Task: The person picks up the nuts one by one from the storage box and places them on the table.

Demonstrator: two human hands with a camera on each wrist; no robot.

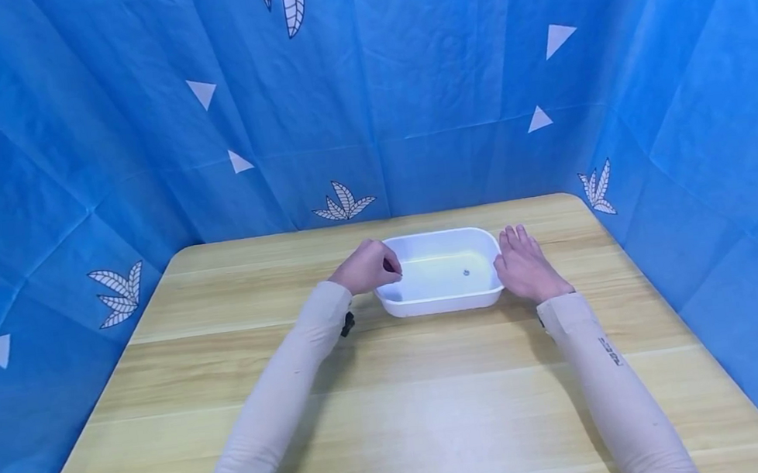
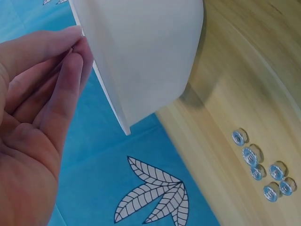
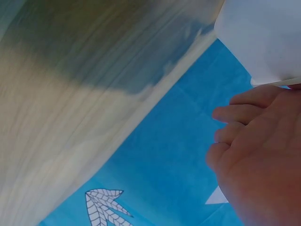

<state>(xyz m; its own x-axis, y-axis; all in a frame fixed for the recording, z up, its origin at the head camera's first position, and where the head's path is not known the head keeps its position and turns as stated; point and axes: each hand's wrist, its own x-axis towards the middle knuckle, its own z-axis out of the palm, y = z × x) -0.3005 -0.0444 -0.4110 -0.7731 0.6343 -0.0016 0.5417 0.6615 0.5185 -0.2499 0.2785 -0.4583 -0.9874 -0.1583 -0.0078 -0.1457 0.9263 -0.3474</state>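
Observation:
A white oval-cornered basin stands on the wooden table between both hands. My left hand reaches over its left rim, thumb and fingertips drawn together. In the left wrist view that hand has its fingertips at the rim; nothing shows clearly between them. Inside the basin, right of centre, lies a small shiny round piece. At the right rim, my right hand has its thumb over the edge and its fingers outside. The right wrist view shows this hand against the basin's rim, thumb mostly hidden.
Several small round shiny blue-silver pieces lie grouped on the table near the basin; the head view hides them. A blue curtain with leaf and triangle prints hangs behind and beside the table.

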